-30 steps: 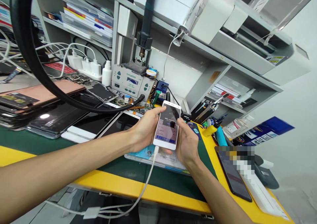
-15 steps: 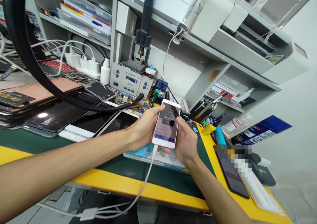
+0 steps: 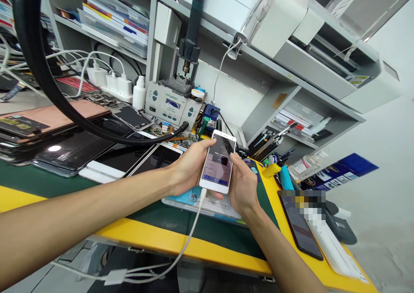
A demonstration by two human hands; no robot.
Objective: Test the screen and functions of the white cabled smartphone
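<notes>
A white smartphone (image 3: 217, 163) with a lit screen is held upright between both hands over the bench. My left hand (image 3: 190, 165) is closed around its left edge, thumb by the upper corner of the screen. Along the right edge my right hand (image 3: 243, 181) grips it, its thumb at the side and a fingertip showing below. From the phone's bottom end a white charging cable (image 3: 195, 228) hangs past the table edge to a white splitter block (image 3: 115, 277). Beneath the hands lies a flat clear package with blue print (image 3: 187, 199).
Several phones (image 3: 106, 165) and a pink-backed panel (image 3: 77, 111) are stacked at left. Behind stands a grey rework station (image 3: 170, 105) with a black hose (image 3: 64, 107) arching over the left side. A black phone (image 3: 300, 226) lies on the right yellow edge. A printer (image 3: 310, 51) sits above.
The camera view has shifted slightly. Both hands keep the same grip on the phone, and a dark patch on its screen looks a little different.
</notes>
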